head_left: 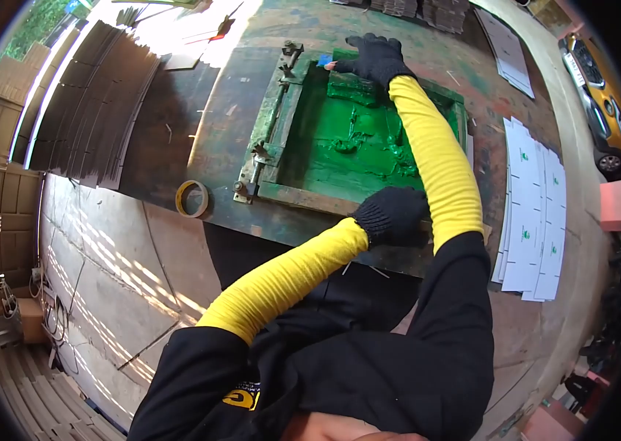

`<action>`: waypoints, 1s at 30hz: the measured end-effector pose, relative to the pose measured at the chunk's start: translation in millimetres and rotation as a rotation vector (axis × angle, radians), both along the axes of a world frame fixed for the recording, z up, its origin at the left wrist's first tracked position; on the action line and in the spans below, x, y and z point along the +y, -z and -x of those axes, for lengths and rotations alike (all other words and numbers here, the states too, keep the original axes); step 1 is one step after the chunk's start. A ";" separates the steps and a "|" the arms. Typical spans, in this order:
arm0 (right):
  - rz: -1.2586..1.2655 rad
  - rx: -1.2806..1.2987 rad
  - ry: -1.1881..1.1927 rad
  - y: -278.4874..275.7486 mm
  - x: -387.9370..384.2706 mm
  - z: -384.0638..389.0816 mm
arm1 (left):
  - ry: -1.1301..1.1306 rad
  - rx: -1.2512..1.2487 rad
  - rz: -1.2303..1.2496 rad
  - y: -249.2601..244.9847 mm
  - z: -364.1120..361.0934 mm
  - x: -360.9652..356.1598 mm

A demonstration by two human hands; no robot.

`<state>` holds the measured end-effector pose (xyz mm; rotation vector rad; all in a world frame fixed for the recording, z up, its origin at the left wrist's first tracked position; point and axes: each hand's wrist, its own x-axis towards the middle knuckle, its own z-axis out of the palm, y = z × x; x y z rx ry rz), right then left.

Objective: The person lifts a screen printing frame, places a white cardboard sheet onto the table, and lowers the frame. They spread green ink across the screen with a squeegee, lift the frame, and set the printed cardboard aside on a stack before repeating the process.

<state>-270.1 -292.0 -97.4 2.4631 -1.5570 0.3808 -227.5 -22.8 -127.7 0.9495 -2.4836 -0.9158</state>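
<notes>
A wooden screen printing frame [303, 197] lies on the table, its mesh [318, 158] covered with wet green ink. Thick ink clumps [351, 142] sit on the middle and right of the mesh. At the frame's far end, my right hand [375, 60], in a black glove with a bare thumb tip, is closed over an ink-coated squeegee [351, 90]. My left hand [395, 213], gloved too, is curled at the near edge of the frame, its fingertips mostly hidden. Metal hinge clamps [259, 154] hold the frame's left side.
Printed white cardboard sheets [527, 213] are stacked at right, more white sheets [505, 51] beyond them. A tall stack of brown cardboard [86, 103] stands at left. A tape roll [192, 198] sits near the table's front edge. A yellow car [597, 95] is parked at far right.
</notes>
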 end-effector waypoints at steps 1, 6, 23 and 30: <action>-0.089 0.067 0.012 -1.7 -3.0 -6.1 | -0.020 -0.005 -0.029 -2.6 -1.6 0.7; -0.021 0.025 -0.112 1.3 9.2 -7.0 | 0.018 -0.011 -0.014 -9.8 -5.5 1.2; 0.301 0.021 -0.075 6.2 77.1 144.9 | 0.050 -0.001 0.081 -6.7 -2.6 3.3; 0.242 0.088 -0.034 3.0 104.8 140.2 | 0.042 0.024 0.089 0.3 -3.0 5.6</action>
